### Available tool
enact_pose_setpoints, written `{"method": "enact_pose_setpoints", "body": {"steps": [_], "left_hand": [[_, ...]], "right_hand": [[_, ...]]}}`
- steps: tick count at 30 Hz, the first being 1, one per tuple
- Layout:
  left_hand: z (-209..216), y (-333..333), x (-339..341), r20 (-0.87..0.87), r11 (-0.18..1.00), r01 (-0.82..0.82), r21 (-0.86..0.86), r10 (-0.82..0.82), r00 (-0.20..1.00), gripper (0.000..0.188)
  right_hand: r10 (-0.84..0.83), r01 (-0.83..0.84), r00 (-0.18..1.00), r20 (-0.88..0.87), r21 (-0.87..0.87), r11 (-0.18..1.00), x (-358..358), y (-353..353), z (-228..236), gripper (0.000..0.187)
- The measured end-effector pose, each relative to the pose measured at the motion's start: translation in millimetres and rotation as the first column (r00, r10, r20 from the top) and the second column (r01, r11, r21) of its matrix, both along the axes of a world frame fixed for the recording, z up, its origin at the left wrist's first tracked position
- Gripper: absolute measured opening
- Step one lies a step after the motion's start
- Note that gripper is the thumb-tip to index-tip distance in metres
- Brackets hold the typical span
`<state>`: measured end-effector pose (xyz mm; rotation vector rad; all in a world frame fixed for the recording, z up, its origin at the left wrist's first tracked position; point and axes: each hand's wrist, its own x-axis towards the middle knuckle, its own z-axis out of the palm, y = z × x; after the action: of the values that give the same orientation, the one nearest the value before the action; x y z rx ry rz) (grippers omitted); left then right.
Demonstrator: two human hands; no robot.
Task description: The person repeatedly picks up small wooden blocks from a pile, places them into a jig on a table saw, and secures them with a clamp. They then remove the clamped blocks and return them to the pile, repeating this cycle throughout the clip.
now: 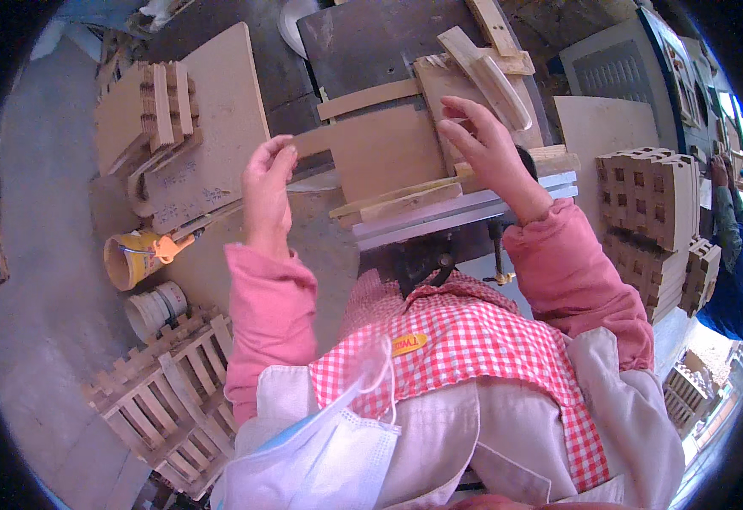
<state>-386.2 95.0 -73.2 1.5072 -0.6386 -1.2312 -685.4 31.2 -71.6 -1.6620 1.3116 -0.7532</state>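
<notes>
At the person's left, a yellow bucket has an orange tool at its rim, its contents too unclear to name, and a pale bucket sits just beside it. On the table, the brown board lies flat between the hands, long axis roughly left to right, narrow tongue pointing left to the curled left hand, whose grip I cannot tell; the right hand hovers empty, fingers loosely parted.

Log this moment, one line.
left hand: at brown board end | right hand: open, holding nothing | yellow bucket: to the left
</notes>
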Motion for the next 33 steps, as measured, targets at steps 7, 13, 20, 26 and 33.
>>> {"method": "enact_pose_setpoints", "body": {"steps": [7, 13, 20, 26, 33], "left_hand": [[35.6, 38.0, -13.4, 0.083, 0.994, -0.055, -0.096, 0.063, 0.995, 0.018], [61.6, 59.3, -22.1, 0.271, 0.989, 0.037, -0.143, 0.004, 0.963, 0.016], [66.4, 83.9, -24.6, 0.296, 0.99, 0.011, -0.144, 0.033, 0.955, 0.012], [56.0, 90.3, -23.5, 0.172, 0.98, -0.058, -0.189, 0.091, 0.981, 0.014], [60.3, 96.0, -27.8, 0.203, 0.98, -0.037, -0.196, 0.078, 0.976, 0.014]], "right_hand": [[0.168, -0.195, 0.974, 0.154, 0.184, 0.963, 7.1, 15.3, 39.9, 0.027], [0.167, -0.18, 0.982, 0.087, 0.166, 0.97, 4.5, 35.5, 53.0, 0.02], [0.167, -0.174, 0.984, 0.054, 0.167, 0.97, -1.4, 57.9, 46.5, 0.014], [0.191, -0.258, 0.951, 0.242, 0.291, 0.921, 5.5, 65.7, 40.1, 0.023], [0.14, -0.171, 0.982, 0.128, 0.279, 0.945, 10.0, 68.8, 43.9, 0.024]]}}
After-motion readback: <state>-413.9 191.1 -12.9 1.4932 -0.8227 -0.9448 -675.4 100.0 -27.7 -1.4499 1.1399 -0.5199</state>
